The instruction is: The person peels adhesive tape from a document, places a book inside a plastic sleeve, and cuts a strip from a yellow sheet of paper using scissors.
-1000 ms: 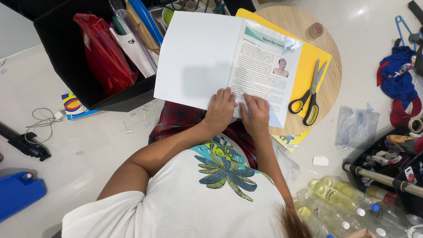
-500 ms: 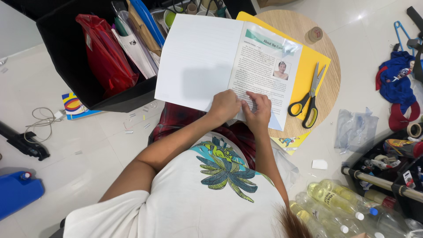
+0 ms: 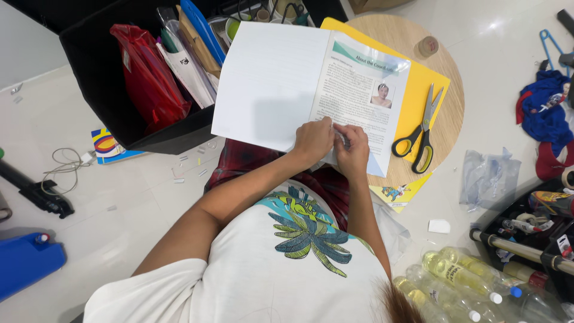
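At mid-frame, I see my 2 hands meeting on the open booklet (image 3: 281,90): left hand (image 3: 312,140) curled, pressing its lower edge, right hand (image 3: 354,152) pinching something small I cannot identify. Booklet covers a yellow sheet (image 3: 427,75) on the round wooden table (image 3: 451,119); scissors (image 3: 420,128) lie right.

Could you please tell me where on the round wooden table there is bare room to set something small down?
Bare wood shows on the round table right of the scissors, and at its far rim around the small round roll. The near side is crowded: open booklet, both hands.
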